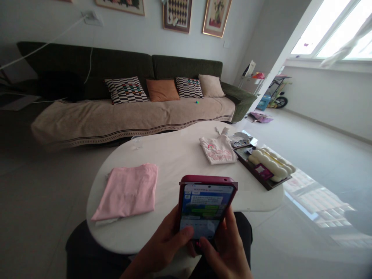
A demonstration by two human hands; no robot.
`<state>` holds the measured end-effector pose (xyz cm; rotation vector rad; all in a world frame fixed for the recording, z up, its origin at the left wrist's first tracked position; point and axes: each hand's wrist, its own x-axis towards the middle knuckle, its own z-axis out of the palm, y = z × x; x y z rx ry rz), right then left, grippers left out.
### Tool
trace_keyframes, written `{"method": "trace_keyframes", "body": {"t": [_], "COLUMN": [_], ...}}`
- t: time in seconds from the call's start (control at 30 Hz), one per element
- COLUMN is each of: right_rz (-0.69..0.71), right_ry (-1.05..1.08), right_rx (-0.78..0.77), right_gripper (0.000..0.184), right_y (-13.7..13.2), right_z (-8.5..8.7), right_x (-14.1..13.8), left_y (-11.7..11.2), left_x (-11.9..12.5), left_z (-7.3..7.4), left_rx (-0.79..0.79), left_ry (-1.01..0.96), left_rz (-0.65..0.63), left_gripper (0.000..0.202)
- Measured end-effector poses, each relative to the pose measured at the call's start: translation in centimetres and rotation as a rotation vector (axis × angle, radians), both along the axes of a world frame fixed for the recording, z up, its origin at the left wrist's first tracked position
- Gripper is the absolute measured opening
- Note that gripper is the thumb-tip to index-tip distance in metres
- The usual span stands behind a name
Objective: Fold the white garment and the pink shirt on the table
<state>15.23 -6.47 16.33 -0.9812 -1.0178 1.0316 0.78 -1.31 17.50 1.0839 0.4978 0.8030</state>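
A phone [207, 207] in a dark red case is held upright in front of me with a chat screen lit. My left hand [162, 248] wraps around its left edge, thumb on the lower screen. My right hand [229, 252] grips its right side, thumb also at the bottom of the screen. Beyond the phone, a folded pink garment [128, 192] lies on the white oval table [174, 155] to the left. A folded white garment with a pink print [218, 149] lies farther right.
A dark tray [263, 174] holding a cream ridged object [271, 162] sits at the table's right end, with small items behind it. A small clear glass [136, 141] stands at the far edge. A green sofa [130, 97] with cushions lines the wall; open floor lies right.
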Motion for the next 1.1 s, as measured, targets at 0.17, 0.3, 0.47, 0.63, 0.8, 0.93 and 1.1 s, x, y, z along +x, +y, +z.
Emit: {"method": "trace_keyframes", "body": {"t": [0.17, 0.3, 0.47, 0.63, 0.8, 0.93, 1.1], "right_rz": [0.052, 0.097, 0.087, 0.035, 0.007, -0.031, -0.192], "right_ry": [0.017, 0.056, 0.072, 0.044, -0.008, -0.029, -0.066], "right_rx": [0.039, 0.049, 0.038, 0.026, -0.019, -0.019, -0.003], "right_gripper": [0.059, 0.057, 0.058, 0.058, 0.058, 0.061, 0.069], "right_y": [-0.2, -0.1, -0.2, -0.3, -0.2, 0.1, 0.3], "right_z": [0.9, 1.6, 1.4, 0.9, 1.0, 0.8, 0.7], "right_x": [0.0, 0.1, 0.1, 0.0, 0.1, -0.5, -1.5], "left_y": [-0.6, -0.9, -0.7, -0.7, -0.8, -0.9, -1.0], "left_x": [0.7, 0.6, 0.4, 0.6, 0.3, 0.0, 0.0], "left_z": [-0.1, -0.5, -0.4, -0.1, -0.9, -0.8, -0.3], "left_rx": [-0.016, -0.008, -0.016, -0.03, -0.027, -0.04, -0.105], "left_ry": [0.132, 0.092, 0.026, 0.049, -0.02, -0.094, -0.102], "left_rz": [0.127, 0.157, 0.128, 0.125, 0.087, 0.09, 0.097], "left_gripper": [0.052, 0.054, 0.045, 0.045, 0.06, 0.055, 0.049]}}
